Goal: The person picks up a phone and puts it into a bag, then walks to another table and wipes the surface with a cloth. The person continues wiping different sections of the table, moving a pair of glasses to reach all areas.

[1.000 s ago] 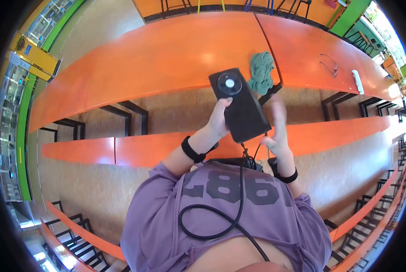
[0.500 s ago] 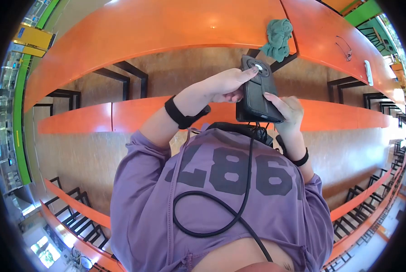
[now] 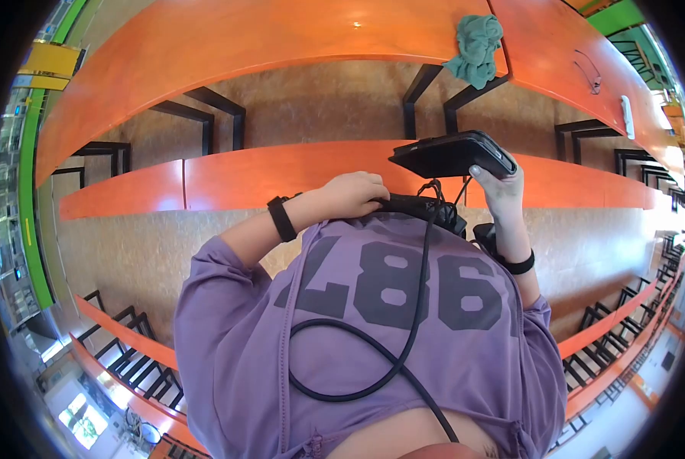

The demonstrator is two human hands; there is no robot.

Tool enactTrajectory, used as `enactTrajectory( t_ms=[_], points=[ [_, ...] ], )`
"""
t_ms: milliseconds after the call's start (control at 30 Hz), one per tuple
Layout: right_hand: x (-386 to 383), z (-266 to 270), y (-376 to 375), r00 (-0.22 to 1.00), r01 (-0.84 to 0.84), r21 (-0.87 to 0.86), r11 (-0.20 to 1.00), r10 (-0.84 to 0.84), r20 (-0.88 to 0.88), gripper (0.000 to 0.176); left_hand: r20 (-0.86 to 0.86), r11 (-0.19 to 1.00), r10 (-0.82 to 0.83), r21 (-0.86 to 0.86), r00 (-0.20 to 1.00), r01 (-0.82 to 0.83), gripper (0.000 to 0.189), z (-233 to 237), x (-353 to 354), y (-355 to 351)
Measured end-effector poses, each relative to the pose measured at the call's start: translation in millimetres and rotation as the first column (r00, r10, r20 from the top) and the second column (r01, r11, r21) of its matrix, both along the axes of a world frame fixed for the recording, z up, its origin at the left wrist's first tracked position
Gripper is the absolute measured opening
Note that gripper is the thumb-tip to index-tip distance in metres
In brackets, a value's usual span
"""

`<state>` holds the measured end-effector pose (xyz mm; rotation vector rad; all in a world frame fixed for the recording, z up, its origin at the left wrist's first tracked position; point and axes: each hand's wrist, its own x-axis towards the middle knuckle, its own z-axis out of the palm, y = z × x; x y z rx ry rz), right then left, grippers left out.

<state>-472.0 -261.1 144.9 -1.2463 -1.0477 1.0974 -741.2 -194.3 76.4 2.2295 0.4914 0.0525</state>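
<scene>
My right hand (image 3: pixel 499 187) holds a smartphone in a black case (image 3: pixel 457 153), tilted almost edge-on, thumb on its near edge. Thin cables hang beneath the phone near a black bag (image 3: pixel 423 208) at my waist. My left hand (image 3: pixel 354 195) is at the bag's left end, fingers curled over its edge; the fingertips are partly hidden. A thick black cable (image 3: pixel 415 306) loops over my purple shirt (image 3: pixel 358 344). Each wrist has a black band.
Ahead stands a long orange table (image 3: pixel 281 38) bearing a crumpled green cloth (image 3: pixel 478 50), eyeglasses (image 3: pixel 589 73) and a white object (image 3: pixel 627 116). Between it and me runs an orange bench (image 3: pixel 281 168). Black metal legs (image 3: pixel 220 118) stand beneath the table.
My left hand has let go of the phone and moved down to the waist bag. In my right hand the phone has tipped from showing its back to nearly edge-on.
</scene>
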Motion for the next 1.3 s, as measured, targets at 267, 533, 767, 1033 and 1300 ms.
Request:
enactTrajectory(
  t_ms=[267,533,767,1033,1300],
  points=[
    [-3.3,-13.1,-12.7,0.972,0.023,-0.03,0.999,-0.03,-0.232,0.034,0.046,0.868,0.078,-0.495,0.996,-0.046,0.012,9.4,-11.1,-8.5],
    [-10.4,-20.6,-32.7,0.967,-0.031,-0.076,0.997,0.01,-0.255,0.032,-0.288,0.965,0.026,0.259,0.957,0.051,0.027,7.7,8.6,-5.0],
    [3.4,-32.0,-47.1,0.967,-0.154,-0.127,0.98,0.123,-0.223,0.033,-0.169,0.976,0.009,0.214,0.986,0.028,0.016,-2.1,4.0,4.7],
    [-13.1,-28.9,-48.4,0.883,-0.454,0.271,0.849,0.389,0.263,0.025,0.037,0.982,0.135,0.131,0.99,-0.139,0.013,-8.2,-2.1,-1.3],
    [-34.2,-24.5,-55.8,0.747,-0.553,0.093,0.828,0.443,0.496,0.042,0.157,0.965,0.175,0.167,0.972,-0.201,0.012,-8.4,-2.3,-2.7]
  ],
)
